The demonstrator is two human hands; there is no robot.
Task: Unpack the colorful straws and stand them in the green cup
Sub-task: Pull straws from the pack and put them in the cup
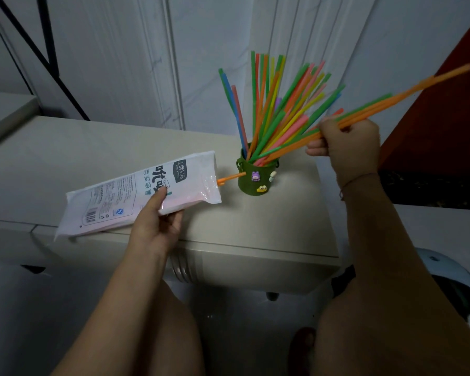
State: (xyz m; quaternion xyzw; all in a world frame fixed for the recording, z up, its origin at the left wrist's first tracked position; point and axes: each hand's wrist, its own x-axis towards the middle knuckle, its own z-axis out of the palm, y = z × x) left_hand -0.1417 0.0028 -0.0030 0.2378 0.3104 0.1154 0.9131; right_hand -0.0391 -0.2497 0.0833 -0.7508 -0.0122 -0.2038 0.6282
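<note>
A green cup (251, 181) with small cartoon charms stands on the beige top, holding several colorful straws (266, 109) fanned upward. My right hand (349, 147) is closed around a small bunch of orange and green straws (407, 90), whose lower ends reach into the cup's mouth. My left hand (158, 221) grips the white plastic straw packet (141, 194) lying slanted to the left of the cup. One orange straw (229, 178) pokes out of the packet's open end toward the cup.
The beige cabinet top (269, 226) ends at a front edge just below the packet. A white panelled wall stands behind. A dark red panel (445, 118) rises at the right, black frame bars (49, 55) at the left.
</note>
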